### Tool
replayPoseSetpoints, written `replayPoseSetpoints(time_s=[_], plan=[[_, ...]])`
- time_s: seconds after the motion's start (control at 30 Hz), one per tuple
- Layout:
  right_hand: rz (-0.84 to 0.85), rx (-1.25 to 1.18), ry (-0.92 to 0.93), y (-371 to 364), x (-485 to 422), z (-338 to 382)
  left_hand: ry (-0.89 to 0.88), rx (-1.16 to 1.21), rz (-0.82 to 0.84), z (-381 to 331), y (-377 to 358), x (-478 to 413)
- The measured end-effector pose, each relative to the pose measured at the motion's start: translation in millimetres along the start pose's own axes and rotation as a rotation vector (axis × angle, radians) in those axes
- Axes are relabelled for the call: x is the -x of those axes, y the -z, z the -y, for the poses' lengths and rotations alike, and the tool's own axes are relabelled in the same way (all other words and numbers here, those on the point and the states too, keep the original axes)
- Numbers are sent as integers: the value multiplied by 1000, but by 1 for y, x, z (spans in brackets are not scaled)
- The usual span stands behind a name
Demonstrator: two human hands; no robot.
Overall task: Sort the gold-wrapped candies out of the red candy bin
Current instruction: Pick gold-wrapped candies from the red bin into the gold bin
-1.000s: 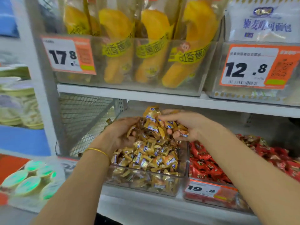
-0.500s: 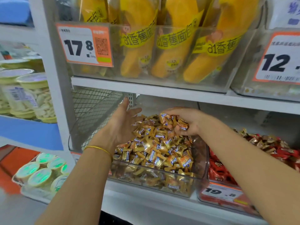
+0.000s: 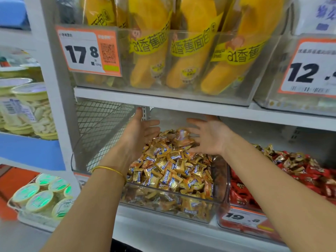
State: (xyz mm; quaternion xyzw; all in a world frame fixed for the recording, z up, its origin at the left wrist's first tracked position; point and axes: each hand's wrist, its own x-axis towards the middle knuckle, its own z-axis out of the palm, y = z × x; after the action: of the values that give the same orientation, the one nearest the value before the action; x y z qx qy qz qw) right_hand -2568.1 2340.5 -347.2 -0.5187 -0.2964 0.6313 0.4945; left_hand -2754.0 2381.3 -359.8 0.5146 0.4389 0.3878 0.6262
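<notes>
Both of your hands are spread wide and hold nothing, palms turned toward each other above the clear bin (image 3: 220, 202). Your left hand (image 3: 140, 132) is over its back left, your right hand (image 3: 209, 138) over its back right. Gold-wrapped candies (image 3: 172, 168) are heaped in the clear bin. Just right of it sits the red candy bin (image 3: 241, 229), where more gold pieces (image 3: 291, 161) lie on top of the red ones.

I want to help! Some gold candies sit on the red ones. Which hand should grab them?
Probably the right hand: open, empty, and beside the red candy bin holding those gold-wrapped candies.
</notes>
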Motion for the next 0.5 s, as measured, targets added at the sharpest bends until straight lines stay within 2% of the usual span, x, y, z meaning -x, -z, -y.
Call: replayPoseSetpoints(time_s=[0.13,0.23,0.37,0.43,0.5], plan=[[52,148,37,7,11,5,-70,-41,-17,-2,-7,5],[58,126,77,16,28,10,-126,-139,-18,1,-17,9],[68,94,145,37,56,10,-334,-311,-55,1,-42,19],[44,95,200,60,75,11,-432,-367,11,1,-63,28],[-56,140,245,91,93,11,-486,-441,147,2,-88,34]])
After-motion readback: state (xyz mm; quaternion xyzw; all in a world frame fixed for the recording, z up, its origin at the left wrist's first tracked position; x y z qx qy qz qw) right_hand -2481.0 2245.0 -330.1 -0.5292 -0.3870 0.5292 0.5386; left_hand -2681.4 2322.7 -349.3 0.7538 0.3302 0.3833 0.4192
